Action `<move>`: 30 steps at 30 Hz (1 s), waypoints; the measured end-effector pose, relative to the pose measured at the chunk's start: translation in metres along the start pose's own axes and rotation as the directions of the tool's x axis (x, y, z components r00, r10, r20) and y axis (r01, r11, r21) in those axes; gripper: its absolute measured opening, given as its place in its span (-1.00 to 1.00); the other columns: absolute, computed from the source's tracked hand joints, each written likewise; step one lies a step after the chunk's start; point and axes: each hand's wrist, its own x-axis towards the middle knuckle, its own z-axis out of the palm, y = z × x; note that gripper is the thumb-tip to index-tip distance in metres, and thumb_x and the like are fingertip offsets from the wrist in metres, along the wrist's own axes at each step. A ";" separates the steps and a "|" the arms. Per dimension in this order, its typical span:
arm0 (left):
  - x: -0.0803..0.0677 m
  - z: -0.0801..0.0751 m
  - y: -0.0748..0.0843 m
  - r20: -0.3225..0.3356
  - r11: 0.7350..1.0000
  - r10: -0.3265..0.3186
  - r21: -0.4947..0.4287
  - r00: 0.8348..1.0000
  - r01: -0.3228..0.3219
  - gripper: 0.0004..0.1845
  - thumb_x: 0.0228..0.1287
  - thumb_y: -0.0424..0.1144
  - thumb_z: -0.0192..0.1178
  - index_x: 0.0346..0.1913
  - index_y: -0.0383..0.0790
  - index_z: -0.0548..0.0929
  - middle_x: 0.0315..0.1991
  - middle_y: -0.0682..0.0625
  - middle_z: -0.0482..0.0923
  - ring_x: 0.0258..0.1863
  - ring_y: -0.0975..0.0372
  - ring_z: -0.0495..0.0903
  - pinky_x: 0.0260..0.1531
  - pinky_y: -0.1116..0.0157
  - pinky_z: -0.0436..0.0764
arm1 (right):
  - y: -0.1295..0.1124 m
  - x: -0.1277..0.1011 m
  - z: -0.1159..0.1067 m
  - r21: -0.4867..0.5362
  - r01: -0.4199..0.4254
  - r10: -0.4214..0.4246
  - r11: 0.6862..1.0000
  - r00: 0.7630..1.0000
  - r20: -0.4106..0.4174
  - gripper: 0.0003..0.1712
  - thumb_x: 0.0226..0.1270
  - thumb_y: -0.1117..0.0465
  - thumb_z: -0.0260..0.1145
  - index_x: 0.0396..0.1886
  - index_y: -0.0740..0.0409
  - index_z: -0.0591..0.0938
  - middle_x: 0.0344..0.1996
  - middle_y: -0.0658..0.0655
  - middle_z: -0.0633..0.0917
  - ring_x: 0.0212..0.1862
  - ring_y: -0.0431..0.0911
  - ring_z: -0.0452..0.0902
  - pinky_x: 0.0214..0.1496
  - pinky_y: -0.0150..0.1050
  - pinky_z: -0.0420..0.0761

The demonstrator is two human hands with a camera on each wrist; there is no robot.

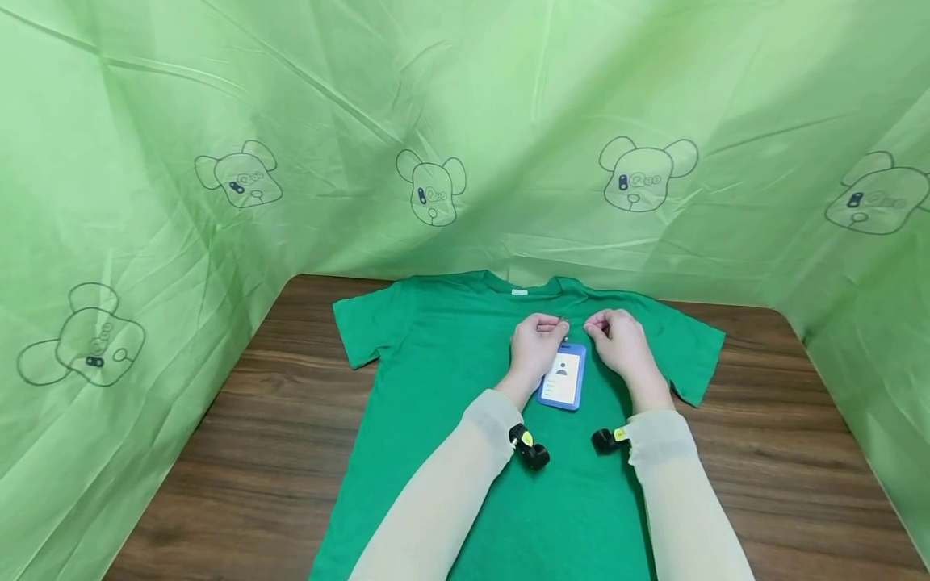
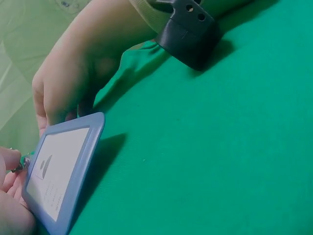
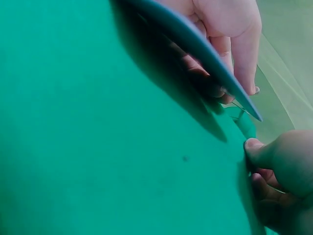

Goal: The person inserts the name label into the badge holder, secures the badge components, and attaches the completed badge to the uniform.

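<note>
My left hand (image 1: 535, 345) rests on the chest of the green T-shirt (image 1: 450, 355), just below the collar. Its fingers (image 1: 554, 325) are curled and pinch the small metal clip (image 2: 23, 161) at the top edge of the blue badge holder (image 1: 563, 378). The badge holder lies on the T-shirt directly below the collar, between my two hands, with its upper end lifted slightly off the fabric and its card face turned up.

My right hand (image 1: 619, 341) sits just beside the badge holder, on its right. Its fingers (image 1: 597, 323) are curled and pinch a small fold of the T-shirt fabric close to the clip; the right wrist view shows the thumb (image 3: 257, 149) pressed against that raised fold.

The two hands are close together but do not touch. Whether the clip already bites the fabric cannot be determined.

The T-shirt lies flat, front up, on the wooden counter (image 1: 254, 428), collar away from me and both sleeves spread outward. A green printed sheet (image 1: 218, 121) stands behind the T-shirt and along both sides of the counter. A small black camera (image 1: 529, 448) sits at each wrist, just below the badge holder.
</note>
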 end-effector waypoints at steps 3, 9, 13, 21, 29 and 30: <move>0.000 -0.001 0.000 -0.002 1.000 0.003 -0.002 1.000 -0.003 -0.90 0.47 -0.18 0.50 -0.13 -0.11 0.81 -0.33 0.21 0.73 -0.31 0.41 0.70 -0.19 0.35 0.74 | -0.001 0.000 0.000 -0.006 0.021 -0.021 1.000 1.000 -0.008 -0.80 0.73 0.21 0.26 -0.03 0.26 0.71 -0.04 0.36 0.64 -0.04 0.21 0.50 0.07 0.18 0.50; 0.000 -0.003 0.000 0.038 0.996 0.006 -0.086 0.999 -0.003 -0.91 0.48 -0.23 0.48 -0.11 -0.16 0.81 -0.32 0.16 0.74 -0.31 0.36 0.73 -0.19 0.34 0.75 | -0.003 0.000 0.000 0.011 0.013 -0.012 1.000 0.999 -0.046 -0.81 0.74 0.20 0.25 -0.01 0.24 0.70 -0.10 0.32 0.75 -0.09 0.19 0.62 0.02 0.15 0.59; 0.000 -0.005 -0.001 0.059 0.995 0.007 -0.101 0.998 -0.001 -0.92 0.48 -0.23 0.48 -0.12 -0.14 0.81 -0.31 0.16 0.75 -0.29 0.35 0.74 -0.18 0.33 0.75 | -0.004 -0.001 0.000 0.020 -0.002 0.003 1.000 0.998 -0.067 -0.81 0.74 0.19 0.26 -0.03 0.24 0.69 -0.20 0.27 0.76 -0.16 0.15 0.67 -0.04 0.09 0.62; -0.001 -0.006 -0.002 0.067 0.996 0.004 -0.094 0.998 0.002 -0.92 0.49 -0.23 0.48 -0.12 -0.15 0.81 -0.32 0.17 0.75 -0.30 0.36 0.74 -0.17 0.32 0.75 | -0.003 -0.002 -0.001 0.043 0.024 -0.022 0.999 0.999 -0.043 -0.80 0.64 0.17 0.40 -0.03 0.24 0.77 -0.15 0.26 0.82 -0.11 0.14 0.74 -0.02 0.12 0.70; 0.001 -0.007 -0.003 0.069 0.997 0.014 -0.081 0.998 -0.009 -0.93 0.48 -0.22 0.48 -0.12 -0.14 0.81 -0.32 0.19 0.75 -0.29 0.36 0.74 -0.17 0.32 0.74 | -0.003 -0.002 -0.003 0.002 0.066 -0.066 0.998 0.998 0.007 -0.79 0.60 0.22 0.42 0.02 0.24 0.86 -0.09 0.30 0.79 -0.09 0.16 0.72 0.00 0.15 0.69; 0.001 -0.007 -0.003 0.070 0.997 0.014 -0.081 0.997 -0.009 -0.92 0.48 -0.22 0.48 -0.12 -0.13 0.81 -0.32 0.19 0.75 -0.29 0.36 0.74 -0.17 0.32 0.74 | -0.003 -0.002 -0.003 -0.002 0.064 -0.064 0.998 0.998 0.006 -0.80 0.60 0.23 0.42 0.01 0.25 0.86 -0.08 0.31 0.78 -0.08 0.17 0.71 0.01 0.16 0.68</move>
